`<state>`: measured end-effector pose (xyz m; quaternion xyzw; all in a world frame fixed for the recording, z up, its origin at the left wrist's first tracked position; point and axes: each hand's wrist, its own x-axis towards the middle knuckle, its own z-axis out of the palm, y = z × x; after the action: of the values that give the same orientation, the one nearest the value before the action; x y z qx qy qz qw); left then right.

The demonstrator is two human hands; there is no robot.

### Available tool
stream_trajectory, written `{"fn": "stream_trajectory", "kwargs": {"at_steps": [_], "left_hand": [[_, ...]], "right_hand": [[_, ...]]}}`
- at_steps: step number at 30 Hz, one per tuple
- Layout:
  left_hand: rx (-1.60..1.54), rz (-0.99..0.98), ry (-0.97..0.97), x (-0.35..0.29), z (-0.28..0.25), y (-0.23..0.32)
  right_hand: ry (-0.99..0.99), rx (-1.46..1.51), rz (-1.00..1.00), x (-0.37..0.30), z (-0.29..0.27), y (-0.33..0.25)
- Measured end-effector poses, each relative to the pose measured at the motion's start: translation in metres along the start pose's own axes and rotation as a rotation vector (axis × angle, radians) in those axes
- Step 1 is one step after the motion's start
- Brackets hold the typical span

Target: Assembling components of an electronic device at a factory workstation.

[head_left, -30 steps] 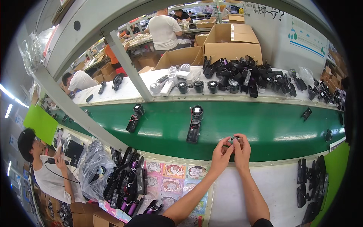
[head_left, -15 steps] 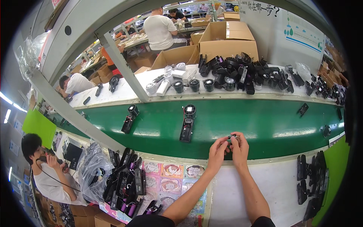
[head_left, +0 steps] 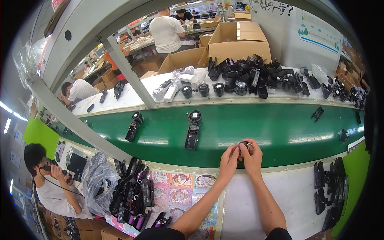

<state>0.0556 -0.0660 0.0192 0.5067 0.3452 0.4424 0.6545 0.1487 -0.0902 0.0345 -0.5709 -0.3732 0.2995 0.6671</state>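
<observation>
My left hand (head_left: 229,159) and my right hand (head_left: 253,156) are together above the near side of the green conveyor belt (head_left: 276,124). Both have closed fingers around one small dark part (head_left: 243,144), mostly hidden by the fingertips, so its kind is unclear. To the left of my hands, a black handheld fan body (head_left: 193,130) lies on the belt, its round head pointing away from me and its handle open. Farther left is a second such fan body (head_left: 134,126).
Black casings with purple cells (head_left: 134,196) are piled at left beside a clear plastic bag (head_left: 98,180). Black shells (head_left: 330,192) line the right side. Beyond the belt, a shelf carries heaped black fan parts (head_left: 256,76) and cardboard boxes (head_left: 238,44). A person (head_left: 58,180) sits at left.
The fan bodies on the belt have shifted slightly left. My hands stay nearly in place, and the fingers have closed further over the small dark part.
</observation>
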Motion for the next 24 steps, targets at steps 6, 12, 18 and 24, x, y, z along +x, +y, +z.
{"fn": "stream_trajectory", "kwargs": {"at_steps": [6, 12, 18, 24], "left_hand": [[0.001, 0.000, 0.004, 0.0004, 0.0001, 0.0004], [0.019, -0.012, 0.025, -0.0006, -0.0006, 0.0018], [0.016, -0.009, 0.021, 0.0003, -0.0006, -0.0001], [0.033, 0.009, 0.018, 0.0008, -0.0032, -0.0037]], "right_hand": [[-0.052, -0.030, 0.040, 0.0006, -0.0011, 0.0009], [-0.080, -0.013, 0.029, 0.0004, -0.0011, 0.0008], [-0.083, -0.032, 0.013, 0.0005, -0.0015, -0.0006], [-0.088, -0.086, -0.010, -0.0005, -0.0016, -0.0009]]}}
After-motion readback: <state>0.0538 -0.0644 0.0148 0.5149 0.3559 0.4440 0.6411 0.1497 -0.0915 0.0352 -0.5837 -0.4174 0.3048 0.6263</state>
